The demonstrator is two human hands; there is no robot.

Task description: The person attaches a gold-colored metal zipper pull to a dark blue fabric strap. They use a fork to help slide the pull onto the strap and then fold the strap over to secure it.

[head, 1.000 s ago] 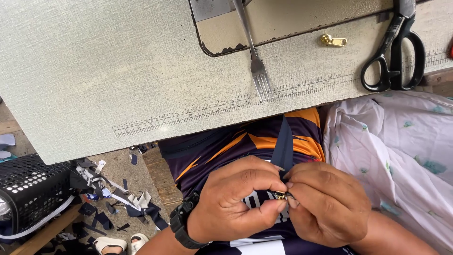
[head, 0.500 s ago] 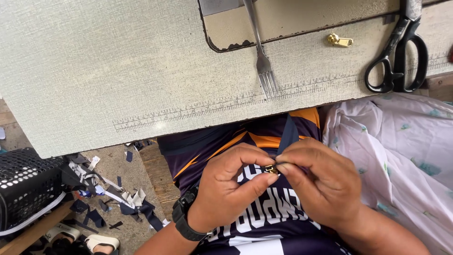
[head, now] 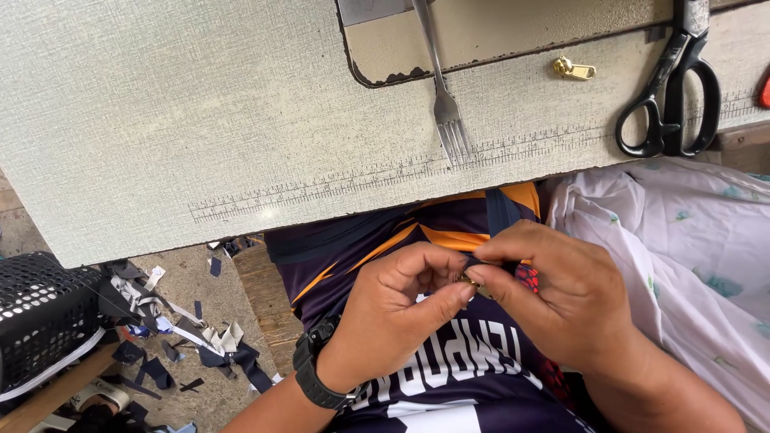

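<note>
Brass slider (head: 472, 281) sits pinched between left hand (head: 401, 313) and right hand (head: 553, 301), both grips closed on it and the dark zipper tape (head: 501, 212). Scissors (head: 670, 96), a fork (head: 445, 96) and a spare slider (head: 573, 69) lie within reach on the desk (head: 200, 120).

No packages, labels, signs or screens here.

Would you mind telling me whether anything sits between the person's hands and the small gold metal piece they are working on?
Nothing visible does. The left hand and right hand both already pinch the small gold metal piece on the dark blue fabric strip, fingertips meeting over it. Only those fingers partly hide it.
</note>
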